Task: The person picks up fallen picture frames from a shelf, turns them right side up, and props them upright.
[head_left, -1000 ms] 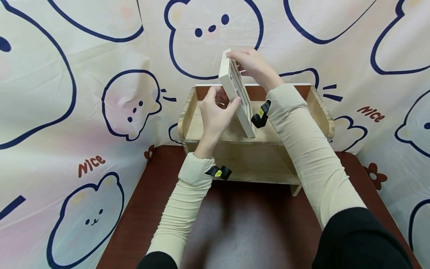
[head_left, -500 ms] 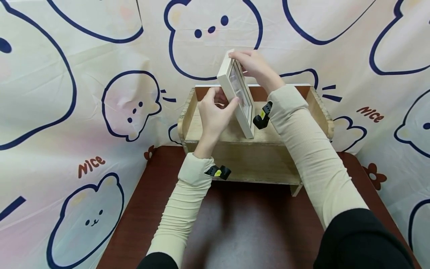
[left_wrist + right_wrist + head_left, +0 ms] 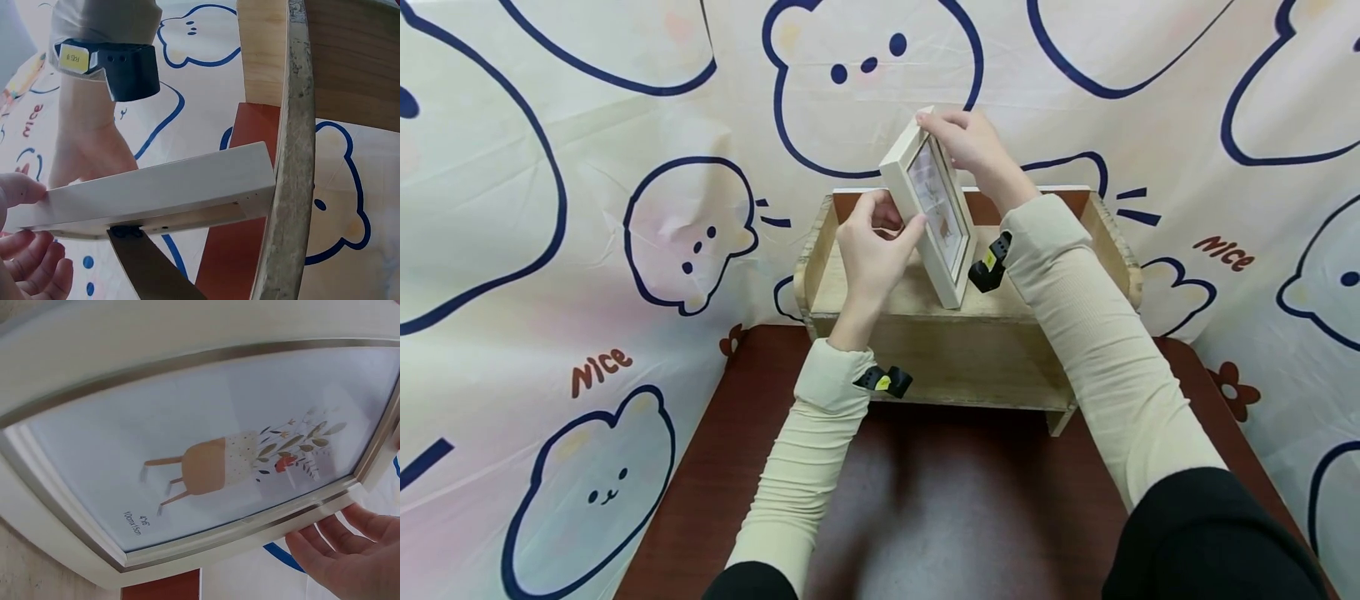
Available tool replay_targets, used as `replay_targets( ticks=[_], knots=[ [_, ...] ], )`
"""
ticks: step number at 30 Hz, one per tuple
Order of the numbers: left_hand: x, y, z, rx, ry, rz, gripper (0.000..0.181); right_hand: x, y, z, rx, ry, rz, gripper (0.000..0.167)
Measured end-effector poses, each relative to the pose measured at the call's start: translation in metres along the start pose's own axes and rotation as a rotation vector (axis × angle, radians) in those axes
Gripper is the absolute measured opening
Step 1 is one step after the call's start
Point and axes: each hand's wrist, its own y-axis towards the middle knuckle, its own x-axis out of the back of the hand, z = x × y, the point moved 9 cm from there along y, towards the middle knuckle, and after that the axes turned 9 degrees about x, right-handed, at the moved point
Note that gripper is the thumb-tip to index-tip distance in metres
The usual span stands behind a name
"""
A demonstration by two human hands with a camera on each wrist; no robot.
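A cream picture frame (image 3: 942,208) stands tilted on or just above the upper board of a wooden shelf (image 3: 1000,310). My left hand (image 3: 874,248) pinches its left side, thumb on the near face and fingers behind, as the left wrist view shows. With the fingers of my right hand (image 3: 979,157) I hold the frame's upper right part. Under its glass, the right wrist view shows a print (image 3: 206,465) of a vase on legs with flowers. A dark support leg (image 3: 147,259) sticks out from the frame's back in the left wrist view.
The shelf has raised side panels (image 3: 1112,246) and a reddish-brown back strip (image 3: 1071,200). It stands on a dark red table (image 3: 970,500), against a cloth backdrop (image 3: 647,125) printed with cartoon animals. Each wrist carries a black camera (image 3: 886,382).
Both hands have turned the frame, so its glass front, nearly edge-on before, now shows to the head camera. Its upper left edge has swung a little leftward.
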Motion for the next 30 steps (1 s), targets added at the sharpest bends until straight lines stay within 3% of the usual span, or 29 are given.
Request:
replay_targets(
  ticks=[10,18,25,30],
  knots=[
    [0.002,0.001,0.003,0.013,-0.012,-0.002,0.028,0.015,-0.005,-0.01,-0.009,-0.028,-0.048,0.052],
    [0.004,0.003,0.008,0.014,-0.009,-0.014,0.027,0.026,-0.009,-0.017,-0.008,-0.013,-0.09,0.038],
    [0.006,0.006,0.011,0.024,-0.007,-0.026,0.028,0.029,-0.01,-0.018,-0.003,-0.01,-0.086,0.038],
    [0.002,0.003,0.013,0.02,-0.04,0.003,0.034,0.035,-0.012,-0.027,-0.046,-0.024,-0.071,0.039]
  ],
)
